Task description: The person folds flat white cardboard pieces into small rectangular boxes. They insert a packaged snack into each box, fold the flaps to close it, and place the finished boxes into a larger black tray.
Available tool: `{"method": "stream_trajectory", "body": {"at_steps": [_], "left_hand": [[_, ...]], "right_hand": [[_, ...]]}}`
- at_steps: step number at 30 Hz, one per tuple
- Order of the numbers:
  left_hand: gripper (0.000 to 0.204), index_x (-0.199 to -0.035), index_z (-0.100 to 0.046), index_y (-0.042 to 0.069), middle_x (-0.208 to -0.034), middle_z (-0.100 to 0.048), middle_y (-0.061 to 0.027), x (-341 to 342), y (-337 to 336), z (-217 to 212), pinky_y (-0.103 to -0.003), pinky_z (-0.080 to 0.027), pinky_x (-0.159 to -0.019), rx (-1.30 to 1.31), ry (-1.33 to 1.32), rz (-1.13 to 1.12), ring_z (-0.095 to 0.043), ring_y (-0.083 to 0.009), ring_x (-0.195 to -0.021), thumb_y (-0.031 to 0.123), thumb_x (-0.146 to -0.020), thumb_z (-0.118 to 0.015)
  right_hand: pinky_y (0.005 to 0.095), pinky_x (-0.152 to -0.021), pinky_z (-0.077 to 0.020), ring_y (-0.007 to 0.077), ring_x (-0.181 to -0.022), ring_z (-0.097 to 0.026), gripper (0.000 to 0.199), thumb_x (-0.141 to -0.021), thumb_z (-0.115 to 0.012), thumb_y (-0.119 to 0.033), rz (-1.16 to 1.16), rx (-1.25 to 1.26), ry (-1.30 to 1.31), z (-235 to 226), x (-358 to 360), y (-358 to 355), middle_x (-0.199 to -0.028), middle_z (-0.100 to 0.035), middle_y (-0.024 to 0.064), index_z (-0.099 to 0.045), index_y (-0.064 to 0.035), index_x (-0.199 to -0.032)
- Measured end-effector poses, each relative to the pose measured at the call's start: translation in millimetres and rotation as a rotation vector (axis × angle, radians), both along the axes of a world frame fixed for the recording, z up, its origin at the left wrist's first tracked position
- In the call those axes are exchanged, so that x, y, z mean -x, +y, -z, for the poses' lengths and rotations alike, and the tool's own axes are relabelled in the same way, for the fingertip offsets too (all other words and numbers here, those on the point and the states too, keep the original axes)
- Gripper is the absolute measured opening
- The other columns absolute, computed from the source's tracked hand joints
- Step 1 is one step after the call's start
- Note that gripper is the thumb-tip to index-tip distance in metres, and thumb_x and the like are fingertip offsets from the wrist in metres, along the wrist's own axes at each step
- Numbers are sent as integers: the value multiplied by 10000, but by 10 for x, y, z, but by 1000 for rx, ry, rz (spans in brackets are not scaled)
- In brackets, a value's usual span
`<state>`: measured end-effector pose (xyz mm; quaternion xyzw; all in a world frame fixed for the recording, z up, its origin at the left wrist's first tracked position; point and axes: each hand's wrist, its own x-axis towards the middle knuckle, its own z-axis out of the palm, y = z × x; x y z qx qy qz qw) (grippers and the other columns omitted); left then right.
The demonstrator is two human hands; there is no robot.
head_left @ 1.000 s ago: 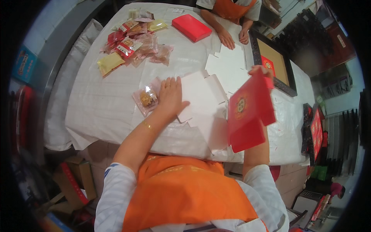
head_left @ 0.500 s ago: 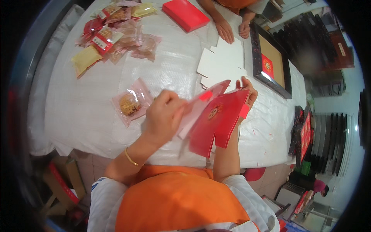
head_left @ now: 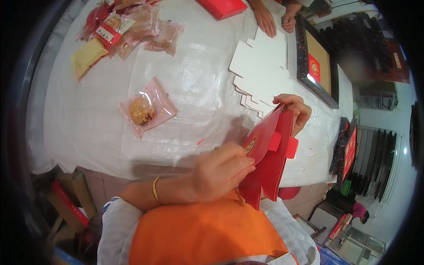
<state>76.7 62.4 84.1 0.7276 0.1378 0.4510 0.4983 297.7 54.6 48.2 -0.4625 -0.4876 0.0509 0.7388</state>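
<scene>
A partly folded red cardboard box (head_left: 267,170) hangs in front of me above the table's near edge, with tabs sticking out and a gold emblem on one panel. My left hand (head_left: 221,170), with a gold bracelet on its wrist, pinches the left panel's near edge. My right hand (head_left: 297,111) is closed around the far top edge; some of its fingers are hidden behind the card. Left of the box, a cookie in a clear pink-edged packet (head_left: 148,108) lies on the table. Beyond the box lies a stack of flat white card blanks (head_left: 258,66).
More packaged cookies (head_left: 128,31) are heaped at the far left. A closed red box (head_left: 223,6) lies at the far edge. Another person's hand (head_left: 265,20) rests by the white blanks. A black-framed tray (head_left: 324,62) and a dark patterned box (head_left: 342,150) stand at right.
The left panel has folded over toward the right one, and the box has turned more upright. My left hand has moved right and nearer to me; my right hand has shifted slightly right.
</scene>
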Motion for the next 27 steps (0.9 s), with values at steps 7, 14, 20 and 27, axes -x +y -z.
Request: {"method": "stream_trajectory", "body": {"at_steps": [7,14,20,27], "left_hand": [[138,-891,-688,27,-848,-625,-105,-23,20,32,-281,-506,-599,273,67,42,-625,-195,-720,-11,-780,-762],[102,-900,-662,17,-869,-608,-89,-63,90,45,-271,-527,-593,303,84,10,-629,-175,-684,7,-823,-728],[118,-891,-662,5,-864,-591,-90,-60,135,90,-254,-498,-627,315,104,8,-596,-167,-728,2,-794,-729],[523,-1171,-569,5,-1104,-554,-114,10,262,34,-308,-519,-782,326,166,160,-597,-212,-975,65,-709,-807]], "right_hand": [[208,-434,-336,108,-512,-439,157,-1047,-473,-146,-60,75,162,104,-62,-6,-724,-500,79,-450,-42,-931],[211,-398,-269,55,-481,-365,222,-1047,-512,-213,9,47,270,207,-93,75,-677,-433,9,-462,-37,-922],[209,-417,-288,53,-493,-375,173,-1048,-493,-165,29,95,293,250,-102,155,-693,-468,11,-467,-41,-930],[202,-481,-339,39,-550,-404,123,-1032,-492,-111,86,209,257,220,-46,229,-698,-489,-3,-492,-38,-933]]}}
